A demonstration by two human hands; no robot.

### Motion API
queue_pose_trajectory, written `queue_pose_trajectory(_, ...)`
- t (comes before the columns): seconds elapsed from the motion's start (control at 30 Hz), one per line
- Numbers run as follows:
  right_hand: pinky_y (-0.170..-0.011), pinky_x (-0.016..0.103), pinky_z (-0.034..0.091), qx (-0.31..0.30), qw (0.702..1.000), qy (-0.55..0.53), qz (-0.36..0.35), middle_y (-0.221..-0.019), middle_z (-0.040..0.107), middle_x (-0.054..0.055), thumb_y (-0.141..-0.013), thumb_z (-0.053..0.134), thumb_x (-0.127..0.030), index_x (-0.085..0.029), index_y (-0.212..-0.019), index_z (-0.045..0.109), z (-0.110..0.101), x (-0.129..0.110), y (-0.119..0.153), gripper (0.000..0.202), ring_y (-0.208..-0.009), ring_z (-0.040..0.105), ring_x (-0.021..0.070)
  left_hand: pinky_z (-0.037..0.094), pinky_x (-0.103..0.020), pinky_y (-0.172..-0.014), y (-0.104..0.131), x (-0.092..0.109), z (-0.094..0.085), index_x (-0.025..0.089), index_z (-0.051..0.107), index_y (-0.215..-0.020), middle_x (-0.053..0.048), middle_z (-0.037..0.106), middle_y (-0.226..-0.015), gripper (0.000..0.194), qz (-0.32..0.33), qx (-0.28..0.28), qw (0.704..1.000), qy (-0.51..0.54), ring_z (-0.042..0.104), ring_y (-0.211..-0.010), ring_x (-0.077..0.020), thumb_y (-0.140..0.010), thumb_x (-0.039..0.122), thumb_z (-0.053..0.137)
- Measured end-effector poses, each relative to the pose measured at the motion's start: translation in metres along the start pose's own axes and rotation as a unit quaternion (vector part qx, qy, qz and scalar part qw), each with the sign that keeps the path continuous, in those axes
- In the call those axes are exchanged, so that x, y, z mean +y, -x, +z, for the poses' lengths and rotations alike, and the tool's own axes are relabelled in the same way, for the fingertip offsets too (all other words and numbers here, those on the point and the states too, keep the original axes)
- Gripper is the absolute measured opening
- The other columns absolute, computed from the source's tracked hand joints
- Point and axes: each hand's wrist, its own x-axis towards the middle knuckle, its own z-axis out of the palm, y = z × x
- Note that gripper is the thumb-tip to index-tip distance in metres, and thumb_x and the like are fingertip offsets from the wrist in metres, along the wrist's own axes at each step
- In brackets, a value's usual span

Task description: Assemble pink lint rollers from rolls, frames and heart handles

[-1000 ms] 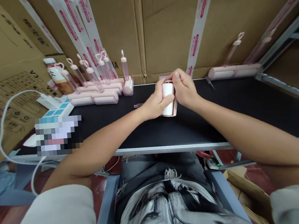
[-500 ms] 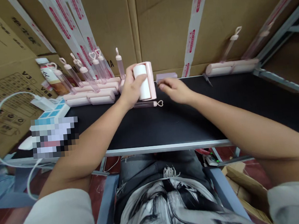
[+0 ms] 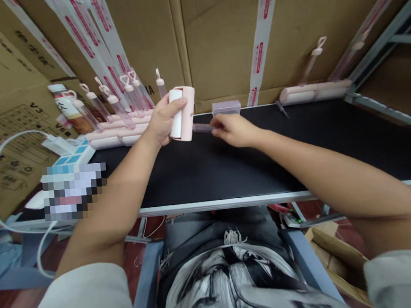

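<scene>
My left hand [image 3: 164, 119] is wrapped round a pink case with a white roller [image 3: 187, 113], held upright above the black table. Its pink side has turned more towards the camera. Just to the right, my right hand [image 3: 235, 129] pinches the end of a clear pink tube [image 3: 202, 128], whose other end reaches close to the case. Whether the two touch is not clear. Behind my right hand lies a translucent lilac box [image 3: 226, 107] at the table's back edge.
Pink cases with upright tube handles [image 3: 118, 132] stand at the back left, beside a bottle [image 3: 67, 108], a power strip [image 3: 73, 155] and a blurred-out object. More pink cases [image 3: 296, 94] lie at the back right, near a small dark tool [image 3: 282, 110]. Cardboard [image 3: 218, 39] rises behind the table.
My left hand has moved left with the case and turned it. My right hand has taken hold of the tube that lay below the case, and its loop end is now hidden.
</scene>
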Motion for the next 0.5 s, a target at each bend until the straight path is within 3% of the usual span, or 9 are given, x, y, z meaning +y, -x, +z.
queue_pose_trajectory(0.1,-0.074,0.034,0.047,0.057,0.992,-0.112,-0.010,-0.087,0.072,0.005,-0.097,0.070,-0.062,-0.021,-0.109,0.073,-0.018,0.012,0.003,0.042,-0.075,0.058,0.0204,0.061,-0.030,-0.063,-0.006,-0.002,-0.012,0.022,0.056,-0.115,0.003,0.061,-0.075,0.043,0.003,0.004,1.000,-0.016,0.066,-0.062,-0.0150,-0.080,0.041,0.074)
queue_pose_trajectory(0.2,-0.072,0.033,0.048,0.039,0.979,-0.194,-0.042,-0.085,0.072,0.004,-0.093,0.065,-0.082,-0.023,-0.114,0.075,-0.027,0.007,0.005,0.063,-0.074,0.059,0.0197,0.060,-0.031,-0.062,-0.009,-0.006,-0.017,0.023,0.056,-0.114,0.003,0.060,-0.075,0.045,-0.002,0.008,1.000,-0.029,0.065,-0.062,-0.0157,-0.078,0.042,0.073)
queue_pose_trajectory(0.33,-0.077,0.034,0.050,0.017,0.975,-0.210,-0.067,-0.086,0.074,0.005,-0.095,0.059,-0.084,-0.022,-0.122,0.078,-0.025,-0.008,0.008,0.071,-0.078,0.064,0.0212,0.059,-0.033,-0.061,-0.007,-0.010,-0.015,0.023,0.056,-0.114,0.003,0.059,-0.075,0.047,-0.003,-0.003,1.000,-0.026,0.064,-0.061,-0.0170,-0.076,0.043,0.073)
queue_pose_trajectory(0.5,-0.078,0.035,0.049,0.026,0.985,-0.161,-0.061,-0.089,0.075,0.006,-0.098,0.057,-0.082,-0.020,-0.127,0.080,-0.024,-0.010,0.010,0.073,-0.078,0.064,0.0213,0.060,-0.036,-0.067,-0.005,-0.008,-0.010,0.022,0.057,-0.118,0.002,0.055,-0.076,0.047,0.001,-0.003,0.999,-0.037,0.065,-0.064,-0.0181,-0.079,0.044,0.071)
